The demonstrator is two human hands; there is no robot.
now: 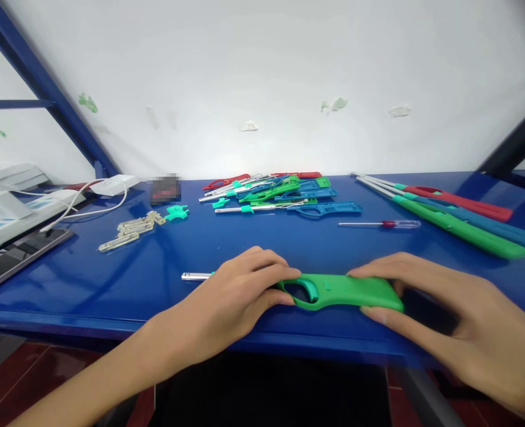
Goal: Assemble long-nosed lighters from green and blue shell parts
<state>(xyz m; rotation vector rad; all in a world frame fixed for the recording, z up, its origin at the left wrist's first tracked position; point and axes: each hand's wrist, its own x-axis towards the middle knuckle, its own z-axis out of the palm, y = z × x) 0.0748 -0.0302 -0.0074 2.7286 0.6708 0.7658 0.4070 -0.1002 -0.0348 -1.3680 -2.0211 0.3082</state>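
A green long-necked gas lighter lies crosswise near the front edge of the blue table, its metal barrel pointing left. My left hand grips it around the front of the trigger guard, thumb below and fingers above, and covers part of the barrel. Only the silvery barrel tip shows beyond that hand. Inside the guard a teal trigger is visible. My right hand pinches the wide handle end between thumb and fingers.
Behind lies a pile of lighter parts in red, green and blue. A screwdriver and several whole lighters are at right. Clear fuel tanks, teal pieces, a tablet and a white cable are at left.
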